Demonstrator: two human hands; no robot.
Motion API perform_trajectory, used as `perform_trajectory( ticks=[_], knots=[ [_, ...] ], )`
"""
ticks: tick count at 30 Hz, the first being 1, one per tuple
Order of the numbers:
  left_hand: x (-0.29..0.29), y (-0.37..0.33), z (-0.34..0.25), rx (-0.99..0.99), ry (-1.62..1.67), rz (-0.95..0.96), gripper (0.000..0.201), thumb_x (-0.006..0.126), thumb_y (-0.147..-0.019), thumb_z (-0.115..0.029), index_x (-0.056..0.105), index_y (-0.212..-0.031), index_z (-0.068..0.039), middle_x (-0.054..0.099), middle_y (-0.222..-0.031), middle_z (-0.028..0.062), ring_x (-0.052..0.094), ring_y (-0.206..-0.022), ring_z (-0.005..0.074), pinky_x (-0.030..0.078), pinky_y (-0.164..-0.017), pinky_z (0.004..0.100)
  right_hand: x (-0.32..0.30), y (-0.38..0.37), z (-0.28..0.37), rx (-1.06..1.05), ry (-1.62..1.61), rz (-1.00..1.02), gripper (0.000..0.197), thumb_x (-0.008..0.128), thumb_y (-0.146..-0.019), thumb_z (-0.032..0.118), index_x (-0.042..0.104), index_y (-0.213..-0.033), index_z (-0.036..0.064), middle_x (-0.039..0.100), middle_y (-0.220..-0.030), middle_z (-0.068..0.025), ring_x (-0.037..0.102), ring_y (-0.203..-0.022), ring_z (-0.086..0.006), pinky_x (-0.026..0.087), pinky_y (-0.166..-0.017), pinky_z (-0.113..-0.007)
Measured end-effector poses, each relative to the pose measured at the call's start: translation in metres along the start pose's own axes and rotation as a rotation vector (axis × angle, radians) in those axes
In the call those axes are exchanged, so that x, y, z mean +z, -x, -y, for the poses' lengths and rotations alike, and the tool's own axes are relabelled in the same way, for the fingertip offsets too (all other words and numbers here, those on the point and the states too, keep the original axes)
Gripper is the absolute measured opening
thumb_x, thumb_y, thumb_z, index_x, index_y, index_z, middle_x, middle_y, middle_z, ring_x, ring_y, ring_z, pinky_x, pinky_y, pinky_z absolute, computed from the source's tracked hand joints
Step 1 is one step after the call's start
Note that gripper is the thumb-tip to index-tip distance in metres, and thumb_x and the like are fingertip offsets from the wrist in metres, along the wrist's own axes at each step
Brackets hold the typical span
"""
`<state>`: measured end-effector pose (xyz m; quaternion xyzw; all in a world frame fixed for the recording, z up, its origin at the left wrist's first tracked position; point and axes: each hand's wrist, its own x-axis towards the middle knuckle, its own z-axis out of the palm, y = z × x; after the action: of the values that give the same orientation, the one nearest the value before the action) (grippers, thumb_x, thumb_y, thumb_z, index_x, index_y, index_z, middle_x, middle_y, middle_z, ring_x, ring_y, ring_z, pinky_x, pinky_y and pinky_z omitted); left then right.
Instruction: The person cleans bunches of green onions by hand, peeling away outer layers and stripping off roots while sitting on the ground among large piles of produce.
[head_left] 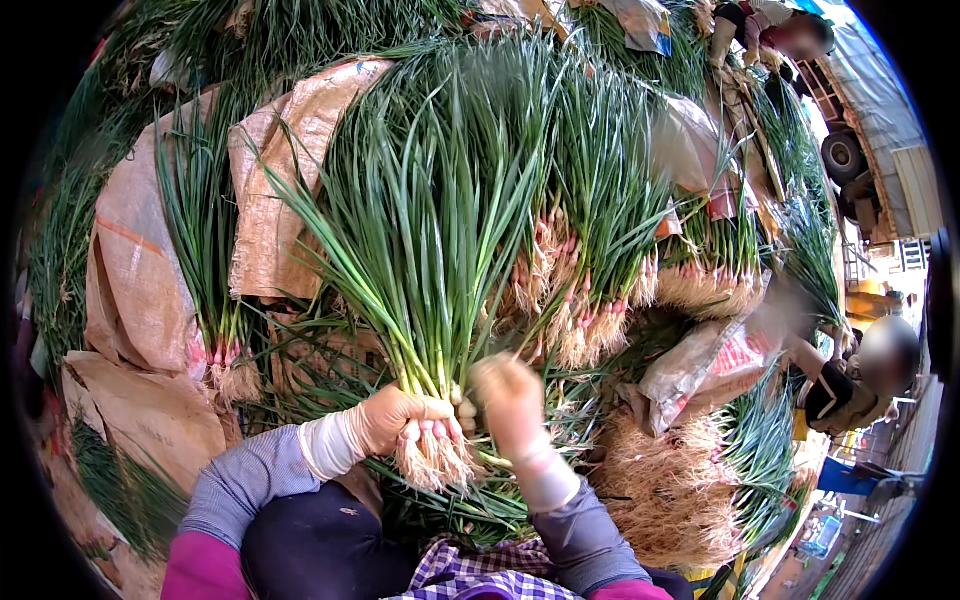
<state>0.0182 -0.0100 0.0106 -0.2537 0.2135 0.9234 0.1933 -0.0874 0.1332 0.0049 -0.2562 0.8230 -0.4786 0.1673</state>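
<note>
A bunch of green garlic (425, 270) stands fanned out in front of me, its long flat leaves pointing away. My left hand (385, 418), in a pale glove, is closed round the stems just above the pinkish-white bulbs and shaggy roots (436, 466). To the right of the bulbs is my right hand (508, 400), close to the stems. Motion smears its fingers, so whether it holds anything is unclear. More bunches of green garlic (600, 280) lie beyond it, roots toward me.
A root-end stack (670, 490) lies to my right beside a crumpled white sack (705, 370). Woven sacks (145, 250) and another bunch (225, 350) are on the left. Loose leaves cover the ground around my knees. Other people (850, 380) are at the right, near a truck wheel (843, 157).
</note>
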Motion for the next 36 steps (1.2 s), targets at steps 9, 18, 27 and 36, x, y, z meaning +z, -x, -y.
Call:
perform_trajectory(
  ticks=[9,18,27,36],
  knots=[
    [-0.038,-0.006,0.017,-0.079,0.103,0.209,0.025,0.057,-0.081,-0.007,0.056,-0.104,0.003,0.059,-0.105,0.0200,0.059,-0.100,0.0315,0.047,-0.090,0.0420,-0.050,0.003,-0.025,0.128,0.428,0.855,0.032,0.056,-0.084,0.033,0.067,-0.099,0.0076,0.066,-0.093,-0.0160,0.064,-0.084,-0.0314,0.051,-0.077,-0.039],
    [0.025,0.027,-0.033,0.355,0.220,0.467,0.029,0.066,-0.075,-0.006,0.052,-0.100,-0.007,0.058,-0.088,0.0118,0.059,-0.088,0.0308,0.048,-0.082,0.0470,-0.100,-0.106,-0.059,0.263,0.228,-0.385,0.014,0.059,-0.084,0.007,0.063,-0.097,0.0015,0.067,-0.086,-0.0068,0.057,-0.066,-0.0090,0.047,-0.059,-0.020],
    [-0.014,0.007,-0.013,0.101,0.258,0.052,0.051,0.058,-0.081,-0.002,0.041,-0.129,-0.006,0.057,-0.092,0.0123,0.060,-0.079,0.0188,0.051,-0.073,0.0266,-0.103,-0.135,-0.009,0.332,-0.149,-0.063,0.049,0.068,-0.077,0.008,0.049,-0.119,-0.0090,0.063,-0.091,-0.0119,0.060,-0.077,-0.0165,0.051,-0.070,-0.029],
    [-0.021,-0.004,-0.002,0.011,-0.094,-0.006,0.020,0.063,-0.078,-0.012,0.064,-0.085,0.006,0.066,-0.077,0.0164,0.057,-0.057,0.0101,0.047,-0.048,0.0199,-0.014,-0.030,0.018,0.609,-0.780,0.547,0.016,0.066,-0.081,0.004,0.058,-0.093,-0.0015,0.061,-0.072,-0.0048,0.056,-0.057,-0.0116,0.045,-0.051,-0.022]
  ],
)
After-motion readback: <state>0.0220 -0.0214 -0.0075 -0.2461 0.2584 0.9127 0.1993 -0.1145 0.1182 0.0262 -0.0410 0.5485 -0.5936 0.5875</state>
